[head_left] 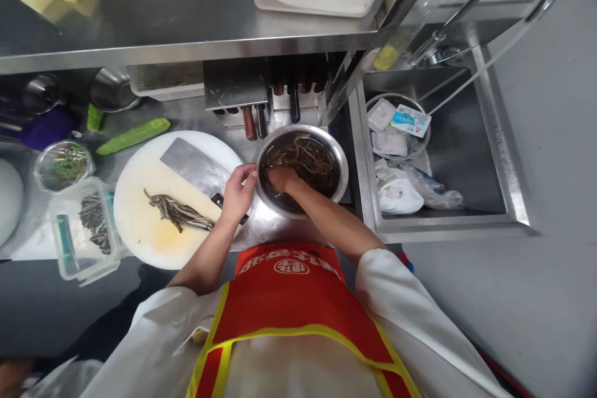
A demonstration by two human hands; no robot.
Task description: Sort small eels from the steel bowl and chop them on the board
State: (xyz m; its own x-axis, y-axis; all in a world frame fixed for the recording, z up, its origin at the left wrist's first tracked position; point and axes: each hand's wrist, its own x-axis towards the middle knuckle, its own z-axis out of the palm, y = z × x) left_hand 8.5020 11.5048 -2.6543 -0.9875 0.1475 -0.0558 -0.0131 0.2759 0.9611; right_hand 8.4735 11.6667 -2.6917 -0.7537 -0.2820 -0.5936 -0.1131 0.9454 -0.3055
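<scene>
A steel bowl (344, 165) holds dark water with long, thin brownish strips (305, 158) in it. My right hand (282, 179) reaches down into this water, its fingers hidden below the surface among the strips. At the bowl's left rim, my left hand (239, 191) has its fingers bent and closed against the edge. A cleaver (193, 165) lies on the round white cutting board (135, 168), its handle partly covered by my left hand. Dark, glossy strips (180, 211) are heaped on the board below the blade.
Left of the board are a clear plastic box (69, 267) with dark pieces, a bowl of chopped greens (65, 165) and a peeled green vegetable (134, 135). Knives stand in a rack (237, 90) behind. A steel sink (471, 155) with packages is on the right; a shelf (186, 50) overhangs the counter.
</scene>
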